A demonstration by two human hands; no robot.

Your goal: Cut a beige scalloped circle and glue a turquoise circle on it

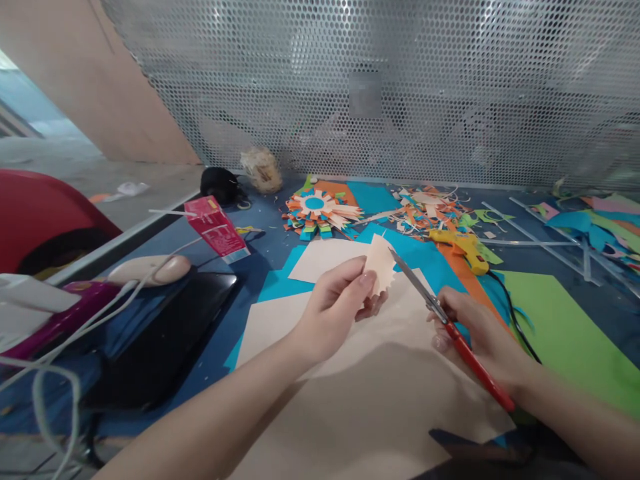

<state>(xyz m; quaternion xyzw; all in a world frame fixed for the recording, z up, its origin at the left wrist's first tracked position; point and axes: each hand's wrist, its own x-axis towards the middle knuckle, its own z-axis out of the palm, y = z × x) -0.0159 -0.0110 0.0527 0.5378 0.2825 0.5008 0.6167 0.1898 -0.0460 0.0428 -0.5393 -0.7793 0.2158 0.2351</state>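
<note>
My left hand [336, 303] pinches a small folded piece of cream paper [381, 260] whose right edge is cut into notches. In my right hand [480, 333] is a pair of scissors [457, 337] with red handles, fingers wrapped around them. The blades point up and left, their tip close to the notched paper; whether they touch it I cannot tell. Beneath both hands lie large cream sheets [350, 413]. A layered paper flower [316, 205] in cream, orange, blue and green sits beyond my left hand.
A yellow glue gun [463, 248] with a black cord lies beyond my right hand. Paper scraps [433, 207] pile up at the back. Green paper [570, 333] and clear glue sticks [540, 243] are right. A black tablet-like device [170, 340], cables and a pink packet [216, 227] are left.
</note>
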